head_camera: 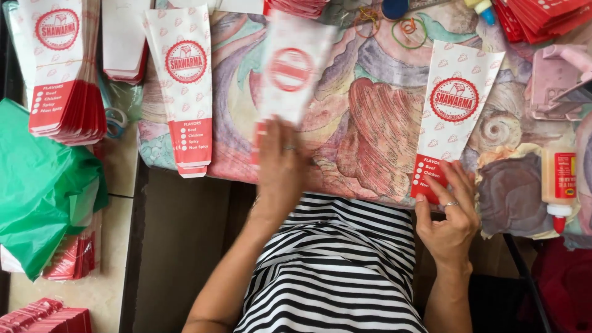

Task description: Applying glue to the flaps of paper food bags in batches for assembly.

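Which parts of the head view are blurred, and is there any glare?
Head view: the paper sleeve under the left hand is smeared by motion; the sleeve at the right hand is sharp; light is soft and even, without hard shadows or glare on the patterned cloth.

A crumpled green plastic bag [43, 185] is lying at the far left. Above it, a fanned stack of white-and-red paper sleeves [65, 74] is resting. Well right of the bag, loose coloured rubber bands [401, 28] are sitting on the shell-patterned tablecloth [370, 123], and farthest away a squeezable glue bottle with a red cap [560, 185] is lying.
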